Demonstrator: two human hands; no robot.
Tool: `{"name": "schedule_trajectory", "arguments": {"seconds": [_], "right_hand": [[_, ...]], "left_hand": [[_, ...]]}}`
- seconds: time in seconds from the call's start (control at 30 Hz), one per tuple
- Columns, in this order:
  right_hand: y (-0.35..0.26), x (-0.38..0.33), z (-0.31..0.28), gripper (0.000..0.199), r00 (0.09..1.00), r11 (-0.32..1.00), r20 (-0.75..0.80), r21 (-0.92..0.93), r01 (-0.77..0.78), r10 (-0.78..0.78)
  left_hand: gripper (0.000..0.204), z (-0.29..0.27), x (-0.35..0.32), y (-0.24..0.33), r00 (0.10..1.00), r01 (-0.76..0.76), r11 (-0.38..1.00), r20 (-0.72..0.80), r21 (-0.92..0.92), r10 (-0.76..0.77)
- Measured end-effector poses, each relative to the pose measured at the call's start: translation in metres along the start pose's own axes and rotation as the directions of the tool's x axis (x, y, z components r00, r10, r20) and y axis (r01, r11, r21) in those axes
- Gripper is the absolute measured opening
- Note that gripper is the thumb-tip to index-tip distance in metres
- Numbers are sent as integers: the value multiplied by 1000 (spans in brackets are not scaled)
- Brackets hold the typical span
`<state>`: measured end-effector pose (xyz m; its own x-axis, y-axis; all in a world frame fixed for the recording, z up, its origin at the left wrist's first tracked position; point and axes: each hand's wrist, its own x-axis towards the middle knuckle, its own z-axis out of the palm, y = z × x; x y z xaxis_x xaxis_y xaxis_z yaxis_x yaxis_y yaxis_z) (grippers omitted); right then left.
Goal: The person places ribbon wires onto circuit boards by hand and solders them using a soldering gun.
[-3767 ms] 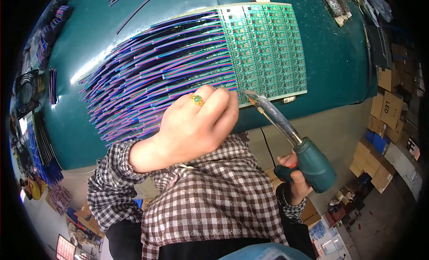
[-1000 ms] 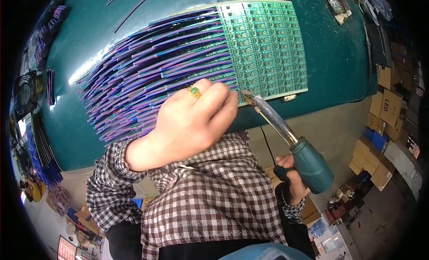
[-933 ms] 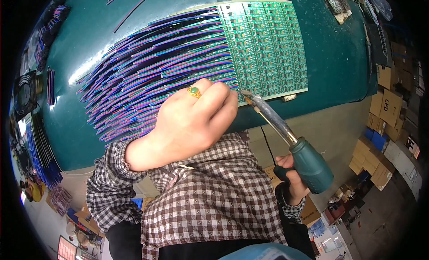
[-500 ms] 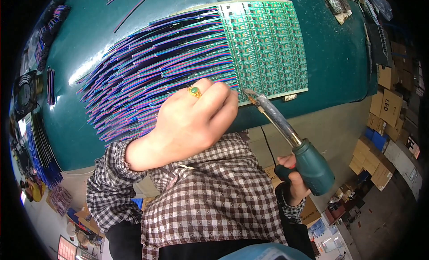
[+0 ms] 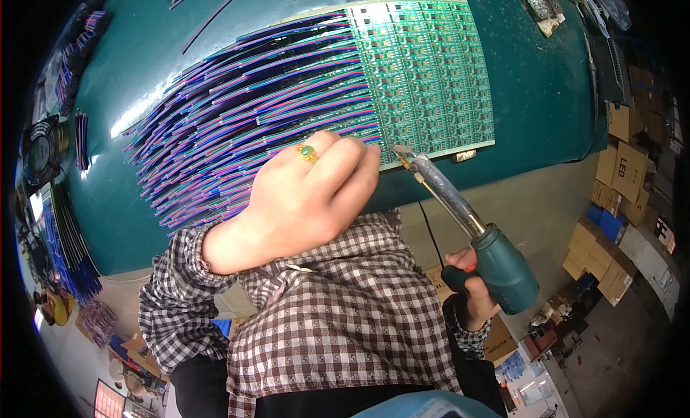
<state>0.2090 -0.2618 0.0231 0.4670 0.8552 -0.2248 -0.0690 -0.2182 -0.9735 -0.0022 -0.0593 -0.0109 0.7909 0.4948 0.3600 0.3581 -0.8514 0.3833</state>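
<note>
A green circuit board panel point(image 5: 438, 73) lies on the table, with rows of multicoloured wires point(image 5: 237, 94) running left from its wired edge. My left hand point(image 5: 309, 188), wearing a ring with a green stone, is closed at the near end of that edge. Its fingertips point down at the wire ends, and what they pinch is hidden beneath the hand. My right hand point(image 5: 474, 285) grips the dark green handle of a soldering gun point(image 5: 460, 206). The gun's tip touches or hovers just over the board's near corner, right beside my left fingers; I cannot tell which.
The green tabletop point(image 5: 532, 116) carries more wire bundles at the far left and a small black fan point(image 5: 42, 152). A grimy metal tray point(image 5: 540, 8) sits at the far right. Cardboard boxes point(image 5: 629, 173) are stacked on the floor to the right.
My left hand has shifted very slightly left and down. The board has slid a touch to the left; the soldering gun stays almost in place at the same corner.
</note>
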Motion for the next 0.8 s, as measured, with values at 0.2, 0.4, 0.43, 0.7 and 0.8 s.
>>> {"name": "schedule_trajectory", "arguments": {"seconds": [0.2, 0.4, 0.43, 0.7, 0.8], "right_hand": [[-1, 0, 2, 53, 1000, 1000, -4, -2, -12, 12], [1, -3, -1, 54, 1000, 1000, 12, -25, -14, 14], [2, -3, -1, 55, 1000, 1000, -1, -18, -20, 20], [0, -3, 0, 57, 1000, 998, 8, -48, -28, 29], [1, -3, -4, 57, 999, 997, 14, -74, -31, 32]], "left_hand": [[37, 1, 0, -1, 999, -28, 999, -20, 29, 29], [35, 1, 1, 1, 999, -50, 995, -17, 84, 51], [35, 1, 1, 2, 998, -52, 995, -19, 86, 54], [34, 2, 1, 1, 998, -57, 994, -25, 97, 60], [33, 2, 1, 2, 998, -61, 992, -28, 110, 64]]}}
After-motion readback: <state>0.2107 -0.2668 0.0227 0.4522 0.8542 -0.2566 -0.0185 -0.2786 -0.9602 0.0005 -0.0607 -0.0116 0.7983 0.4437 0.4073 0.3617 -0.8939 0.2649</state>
